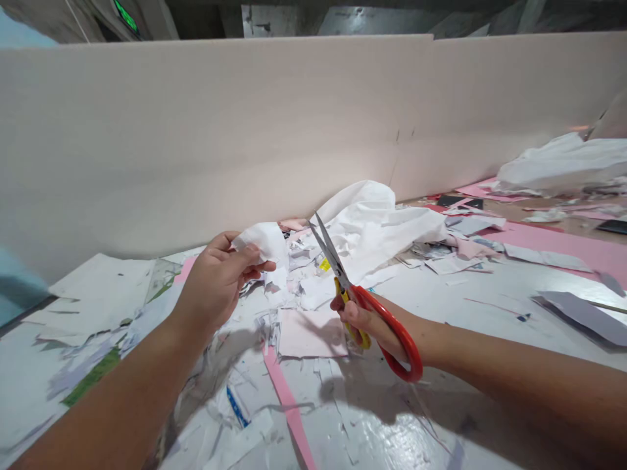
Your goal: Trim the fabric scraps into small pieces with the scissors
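Note:
My left hand [215,277] pinches a small white piece [267,241], thin like cloth or tissue, between thumb and fingers above the scraps. In my right hand [357,320] is a pair of scissors [333,251] with one red and one yellow handle. The blades are slightly apart and point up and away from me, to the right of the white piece and not touching it. Behind the blades lies a crumpled white sheet [377,225]. Below, between both hands, a pale pink rectangle of paper [311,333] rests on the table.
Paper scraps [298,258] cover much of the white table [401,431]. A pink strip [289,405] runs toward me. Pink sheets [558,248] and a white bundle [563,163] lie at right. A pale upright panel [220,143] closes off the back.

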`<state>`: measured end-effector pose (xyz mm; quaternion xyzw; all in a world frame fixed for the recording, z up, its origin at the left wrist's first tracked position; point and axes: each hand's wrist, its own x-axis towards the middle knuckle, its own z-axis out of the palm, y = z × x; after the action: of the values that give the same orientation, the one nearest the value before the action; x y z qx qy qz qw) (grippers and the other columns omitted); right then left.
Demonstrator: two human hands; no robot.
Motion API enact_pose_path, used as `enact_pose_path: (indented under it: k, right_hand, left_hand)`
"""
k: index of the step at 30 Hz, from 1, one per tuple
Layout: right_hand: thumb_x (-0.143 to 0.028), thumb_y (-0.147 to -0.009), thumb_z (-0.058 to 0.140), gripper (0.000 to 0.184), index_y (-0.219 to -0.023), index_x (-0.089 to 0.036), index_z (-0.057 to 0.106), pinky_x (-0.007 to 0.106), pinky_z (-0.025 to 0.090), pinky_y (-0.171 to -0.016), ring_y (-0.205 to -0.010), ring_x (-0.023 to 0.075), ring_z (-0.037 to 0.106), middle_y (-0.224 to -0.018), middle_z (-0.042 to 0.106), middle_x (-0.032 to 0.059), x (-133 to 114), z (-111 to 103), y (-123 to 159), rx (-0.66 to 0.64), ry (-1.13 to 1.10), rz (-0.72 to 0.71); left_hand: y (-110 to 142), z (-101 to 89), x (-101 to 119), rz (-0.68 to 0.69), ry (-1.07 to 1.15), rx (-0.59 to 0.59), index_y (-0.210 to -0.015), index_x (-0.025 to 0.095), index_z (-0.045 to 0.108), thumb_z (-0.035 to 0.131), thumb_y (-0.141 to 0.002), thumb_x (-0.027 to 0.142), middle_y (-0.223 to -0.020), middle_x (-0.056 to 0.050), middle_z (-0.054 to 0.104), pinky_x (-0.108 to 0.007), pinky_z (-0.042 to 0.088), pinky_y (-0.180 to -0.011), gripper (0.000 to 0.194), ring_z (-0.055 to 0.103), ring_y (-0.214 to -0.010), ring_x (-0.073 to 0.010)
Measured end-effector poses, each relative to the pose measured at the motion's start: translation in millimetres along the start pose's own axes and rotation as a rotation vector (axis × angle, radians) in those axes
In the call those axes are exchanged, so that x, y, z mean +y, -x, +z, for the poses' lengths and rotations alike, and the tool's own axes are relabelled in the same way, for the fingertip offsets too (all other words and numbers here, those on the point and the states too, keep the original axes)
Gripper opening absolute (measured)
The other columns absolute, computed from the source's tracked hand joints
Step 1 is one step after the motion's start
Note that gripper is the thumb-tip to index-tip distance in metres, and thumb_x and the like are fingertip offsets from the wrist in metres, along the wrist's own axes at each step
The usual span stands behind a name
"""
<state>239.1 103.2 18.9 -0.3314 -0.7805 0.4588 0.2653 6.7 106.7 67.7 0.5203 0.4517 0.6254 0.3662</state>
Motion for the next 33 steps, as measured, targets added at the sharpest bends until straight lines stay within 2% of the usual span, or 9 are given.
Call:
enact_pose_path:
  k: [6,9,19,23,28,33]
  right_hand:
    - [-0.069,-0.078,0.029,0.055,-0.076,-0.017,0.047,0.025,0.032,-0.049,-0.053,0.0112,0.039,-0.062,0.044,-0.0007,4.1,-2.5,0.6,-0.128,0.072,0.005]
    - [-0.070,-0.078,0.027,0.056,-0.076,-0.018,0.048,0.025,0.031,-0.048,-0.051,0.0110,0.037,-0.058,0.042,-0.0012,1.1,-1.8,2.3,-0.151,0.116,-0.011]
    - [-0.069,-0.079,0.028,0.056,-0.082,-0.016,0.049,0.024,0.030,-0.047,-0.051,0.0100,0.036,-0.059,0.041,-0.0022,10.4,4.4,3.8,-0.110,0.039,-0.052]
    - [-0.071,-0.078,0.023,0.059,-0.074,-0.017,0.047,0.025,0.033,-0.049,-0.052,0.0109,0.038,-0.059,0.044,-0.0008,7.9,5.9,3.3,-0.061,0.070,-0.063]
    - [-0.074,-0.077,0.015,0.065,-0.072,-0.017,0.046,0.027,0.036,-0.051,-0.050,0.0115,0.040,-0.056,0.045,0.0000,-1.5,5.2,4.5,-0.065,0.086,-0.023]
    - [-0.073,-0.077,0.013,0.064,-0.066,-0.018,0.042,0.025,0.036,-0.050,-0.049,0.0112,0.040,-0.055,0.045,-0.0001,-4.2,4.9,5.4,-0.079,0.064,-0.003]
  left_hand:
    - [1.4,3.5,6.7,0.043,0.012,0.071,-0.076,0.021,0.052,0.064,-0.069,0.021,-0.058,0.007,0.062,-0.016,0.043,-0.050,0.014,0.063,-0.053,-0.0088]
    - [3.3,5.7,5.5,0.049,-0.032,0.072,-0.077,0.022,0.052,0.063,-0.071,0.024,-0.060,0.006,0.064,-0.017,0.043,-0.050,0.013,0.063,-0.054,-0.0091]
    - [19.1,18.6,-2.6,0.019,-0.198,-0.054,-0.083,0.022,0.050,0.060,-0.074,0.033,-0.066,0.002,0.068,-0.028,0.048,-0.058,0.018,0.064,-0.055,-0.0144]
    - [21.4,20.7,-1.1,0.010,-0.203,-0.062,-0.086,0.022,0.050,0.059,-0.075,0.034,-0.059,0.004,0.065,-0.028,0.047,-0.059,0.019,0.064,-0.056,-0.0146]
    - [21.0,20.2,-1.1,-0.002,-0.201,-0.074,-0.085,0.022,0.051,0.059,-0.076,0.034,-0.060,0.004,0.064,-0.026,0.046,-0.059,0.017,0.065,-0.058,-0.0138]
    - [20.4,20.1,-1.6,-0.005,-0.176,-0.067,-0.082,0.022,0.051,0.061,-0.075,0.033,-0.056,0.007,0.060,-0.025,0.046,-0.060,0.017,0.065,-0.059,-0.0128]
